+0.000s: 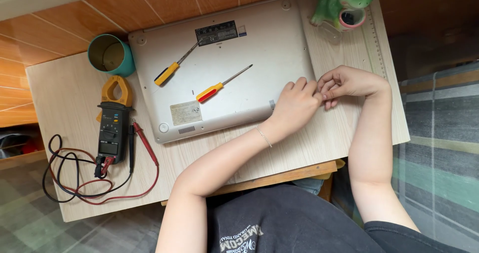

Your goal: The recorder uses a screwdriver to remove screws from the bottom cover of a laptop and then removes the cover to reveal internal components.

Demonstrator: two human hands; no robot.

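A silver laptop (234, 58) lies upside down on a light wooden table (75, 103). My left hand (294, 106) sits at the laptop's right edge near the front corner, fingers curled against that edge. My right hand (349, 82) is just to its right over the table, its fingertips bunched and touching the left hand's fingers. Whether anything small sits between the fingers is hidden. Two screwdrivers rest on the laptop: one with a yellow and blue handle (169, 72), one with a red and yellow handle (212, 91).
A yellow and black clamp meter (114, 126) with red and black leads (75, 178) lies at the left. A teal cup (111, 54) stands at the back left, and a green frog figure (344, 3) at the back right. A ruler (376, 43) runs along the right edge.
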